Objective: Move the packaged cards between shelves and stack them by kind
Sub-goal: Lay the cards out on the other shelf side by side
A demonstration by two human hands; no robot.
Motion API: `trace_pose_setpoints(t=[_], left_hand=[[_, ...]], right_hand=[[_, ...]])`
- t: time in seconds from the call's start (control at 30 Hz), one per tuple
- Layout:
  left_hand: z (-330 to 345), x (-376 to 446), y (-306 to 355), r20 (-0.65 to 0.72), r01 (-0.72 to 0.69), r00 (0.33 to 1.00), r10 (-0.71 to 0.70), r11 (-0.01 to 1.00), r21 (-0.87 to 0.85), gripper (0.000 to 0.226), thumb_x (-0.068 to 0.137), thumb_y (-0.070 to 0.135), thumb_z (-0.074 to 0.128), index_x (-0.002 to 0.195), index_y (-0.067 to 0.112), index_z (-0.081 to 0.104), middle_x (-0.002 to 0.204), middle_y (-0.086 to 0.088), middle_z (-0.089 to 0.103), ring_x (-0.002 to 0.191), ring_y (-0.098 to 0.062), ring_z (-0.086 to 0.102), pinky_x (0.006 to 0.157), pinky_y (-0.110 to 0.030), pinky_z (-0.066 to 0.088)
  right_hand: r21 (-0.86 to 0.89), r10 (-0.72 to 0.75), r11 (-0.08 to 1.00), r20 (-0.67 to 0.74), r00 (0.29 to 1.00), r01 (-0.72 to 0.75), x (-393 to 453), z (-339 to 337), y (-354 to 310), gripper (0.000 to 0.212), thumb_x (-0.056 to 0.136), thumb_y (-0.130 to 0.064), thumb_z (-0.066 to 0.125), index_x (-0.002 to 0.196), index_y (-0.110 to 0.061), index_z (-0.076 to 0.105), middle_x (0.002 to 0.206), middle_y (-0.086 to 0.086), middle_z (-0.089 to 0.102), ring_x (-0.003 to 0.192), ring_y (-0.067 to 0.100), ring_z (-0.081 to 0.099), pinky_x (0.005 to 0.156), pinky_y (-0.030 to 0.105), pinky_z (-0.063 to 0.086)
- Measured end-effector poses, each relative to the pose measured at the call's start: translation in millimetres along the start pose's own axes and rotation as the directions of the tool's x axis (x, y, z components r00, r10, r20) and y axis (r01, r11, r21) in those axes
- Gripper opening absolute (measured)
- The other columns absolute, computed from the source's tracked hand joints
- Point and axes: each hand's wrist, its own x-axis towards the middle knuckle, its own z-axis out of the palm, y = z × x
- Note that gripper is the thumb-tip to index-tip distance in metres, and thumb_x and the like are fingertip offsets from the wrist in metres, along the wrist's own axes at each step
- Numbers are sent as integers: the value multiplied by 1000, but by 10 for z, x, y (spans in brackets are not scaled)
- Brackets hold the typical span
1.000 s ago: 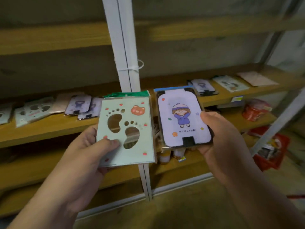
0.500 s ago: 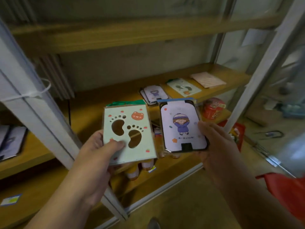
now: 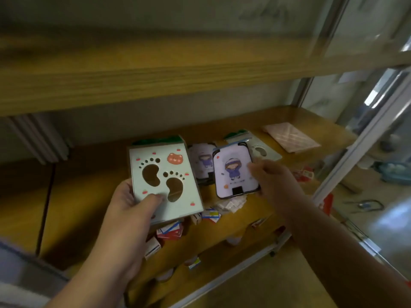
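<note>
A wooden shelf (image 3: 89, 190) runs across the view under a second wooden board (image 3: 155, 81), with white metal uprights (image 3: 364, 138) at the right and a glossy floor (image 3: 382, 218) beyond them. On the shelf lie a purple card pack (image 3: 201, 158), a green footprint pack (image 3: 262, 150) and a pink packet (image 3: 291, 138) near the far right. The left hand (image 3: 131, 210) grips a stack of green footprint cards (image 3: 164, 176) by its lower left corner, thumb pressed on the face. The right hand (image 3: 278, 183) holds a purple cartoon-figure card pack (image 3: 233, 170) by its right edge, above the shelved purple pack. Small boxes (image 3: 171, 232) on the lower shelf are blurred, partly hidden by the hands.
</note>
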Motion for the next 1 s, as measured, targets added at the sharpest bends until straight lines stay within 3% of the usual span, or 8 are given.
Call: trace_pose_setpoints(t=[0.17,0.3,0.43,0.53,0.63,0.77,0.87,1.0], left_hand=[[-3,151,58,-68,-12,998,14,1000,22,38,88,11,69,119,32,61,103,2,79,90,-21,77,61,-38,62],[40,150,58,-118,-32,992,35,999,27,36,88,12,69,116,34,63,101,5,79,89,-15,76,57,-32,61],[123,126,32,-176,-42,984,43,999,9,36,87,10,69,114,34,65,99,4,79,87,-15,76,56,-32,61],[215,118,14,-211,-75,975,77,997,19,38,85,9,69,115,32,66,100,3,79,87,-16,76,56,-29,60],[344,119,-31,-270,-81,959,84,996,24,38,82,13,72,112,35,67,98,6,79,86,-15,76,56,-29,60],[643,128,-95,-343,-38,938,49,998,41,35,82,16,73,107,38,66,94,7,79,95,-26,75,68,-41,61],[988,159,-142,-356,-20,934,38,998,55,31,83,14,74,101,39,67,92,5,79,101,-29,72,81,-50,59],[1539,284,-261,-297,-8,955,23,999,53,39,71,16,78,106,30,66,89,2,80,87,-26,77,66,-40,62]], right_hand=[[-81,-28,996,159,987,41,486,280,-139,26,99,-34,56,95,-12,68,91,16,73,68,17,67,71,42,61],[-229,-150,955,171,974,187,753,459,-146,40,92,-41,62,85,-2,66,71,19,63,56,23,64,56,38,53],[-447,-249,837,204,947,316,909,514,-118,47,84,-52,66,95,-6,70,89,16,74,80,30,70,75,46,59],[-507,-320,769,221,921,389,953,467,-66,48,85,-59,62,98,-14,70,81,7,72,75,24,67,68,43,58],[-466,-436,732,240,867,497,974,325,43,32,87,-54,62,87,-22,67,72,-8,60,65,13,58,53,32,49],[-382,-497,717,305,812,582,1008,-18,224,39,87,-47,65,120,-25,65,102,-13,59,91,7,59,75,30,54],[-382,-537,672,339,773,635,1100,-394,330,42,89,-43,64,124,-22,62,115,-7,61,102,12,62,85,34,55],[-470,-581,591,316,750,656,1278,-940,466,44,89,-43,65,127,-20,61,118,-6,62,107,13,59,89,30,50]])
